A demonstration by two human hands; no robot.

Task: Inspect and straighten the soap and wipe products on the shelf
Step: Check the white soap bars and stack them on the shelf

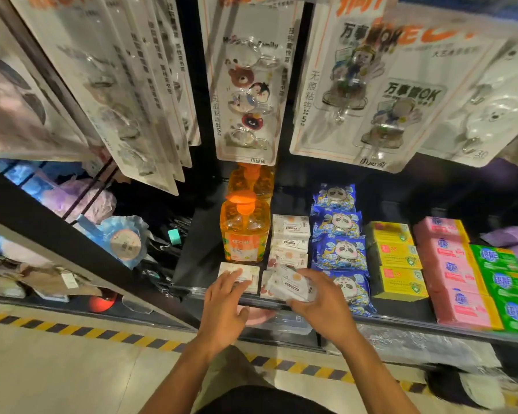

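Observation:
On the black shelf (198, 258) an orange pump bottle of hand soap (243, 231) stands with a second one behind it. To its right runs a row of white wipe packs (290, 227). My right hand (320, 303) grips a white wipe pack (290, 286) at the front of that row, lifted and tilted. My left hand (225, 303) rests with straight fingers on a flat white pack (251, 271) in front of the soap bottle. Blue panda wipe packs (340, 252) form the neighbouring row.
Yellow soap boxes (396, 258), pink soap boxes (449, 273) and green soap boxes (503, 282) line the shelf's right. Blister cards of hooks (245, 85) hang low above the shelf. Bath sponges (123, 240) fill the left unit. Striped floor tape (72, 327) runs below.

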